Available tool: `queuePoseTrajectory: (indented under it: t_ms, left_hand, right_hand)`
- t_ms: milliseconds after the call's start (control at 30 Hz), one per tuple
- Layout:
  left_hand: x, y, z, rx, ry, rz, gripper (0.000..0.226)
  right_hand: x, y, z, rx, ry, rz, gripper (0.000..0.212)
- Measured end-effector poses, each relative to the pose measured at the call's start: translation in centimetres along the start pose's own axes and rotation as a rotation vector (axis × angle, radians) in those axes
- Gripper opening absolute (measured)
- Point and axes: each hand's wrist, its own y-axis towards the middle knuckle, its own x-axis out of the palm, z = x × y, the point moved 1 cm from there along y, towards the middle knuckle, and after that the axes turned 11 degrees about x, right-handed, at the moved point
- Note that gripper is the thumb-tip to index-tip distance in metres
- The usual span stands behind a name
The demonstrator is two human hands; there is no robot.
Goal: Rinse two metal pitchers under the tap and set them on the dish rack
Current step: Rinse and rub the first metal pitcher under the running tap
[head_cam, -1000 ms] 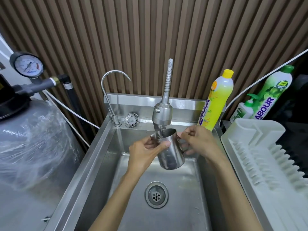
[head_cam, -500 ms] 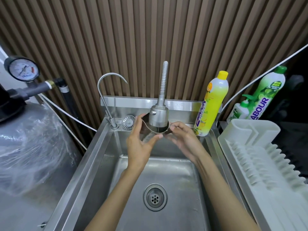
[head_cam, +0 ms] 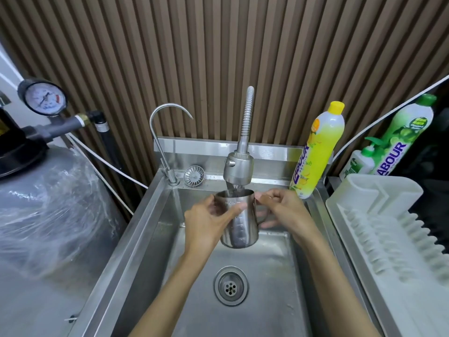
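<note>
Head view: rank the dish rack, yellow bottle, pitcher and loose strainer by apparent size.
1. dish rack, though cut off by the frame
2. yellow bottle
3. pitcher
4. loose strainer

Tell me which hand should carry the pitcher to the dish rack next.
Probably right: the right hand holds the pitcher by its handle, nearer the dish rack; the left hand cups its body.

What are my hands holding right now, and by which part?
A pitcher: the left hand grips its body, the right hand grips its handle.
</note>
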Motion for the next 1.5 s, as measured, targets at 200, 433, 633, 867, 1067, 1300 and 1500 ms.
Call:
queuePoseTrajectory:
  t_ms: [200,433,633,867,1067,1300,1500]
  left_hand:
    - [2.3,-0.4,-1.2,-0.165,-0.489,-0.15,0.034]
    - [3.1,0.6,-0.4,-0.015,-0.596,0.057,0.071]
    - [0.3,0.9,1.5,0.324,-0.192,0.127,0.071]
    - [-1.7,0.7,1.7,0.222,0.168,0.074,0.057]
    - [-1.0,0.9,0.6,0.026,-0.044,-0.106,0.024]
    - [1.8,1.1,-0.8,-0.064,-0.596,-0.254,0.044]
    - [2.6,1.6,-0.4,0.036,-0.607,0.017,0.077]
  right_hand:
    - [-2.0,-0.5,-1.4,-0.13,-0.352,0.204,0.023]
    - [-1.6,1.0,-0.4,-0.208,0.056,-0.018,0.008]
    - [0.3,2.3,1.6,-0.06,0.462,-0.344,0.007]
    - [0.8,0.8,1.4,-0.001,0.285,-0.286,0.019]
    - [-0.9,-0.8,-0.4,0.003,0.064,-0.074,0.018]
    - [-2.0,-1.2,-2.2,-0.275,-0.434,0.252,0.028]
    - [-1.3,1.2,-0.1,-0.189,0.191,-0.084,0.016]
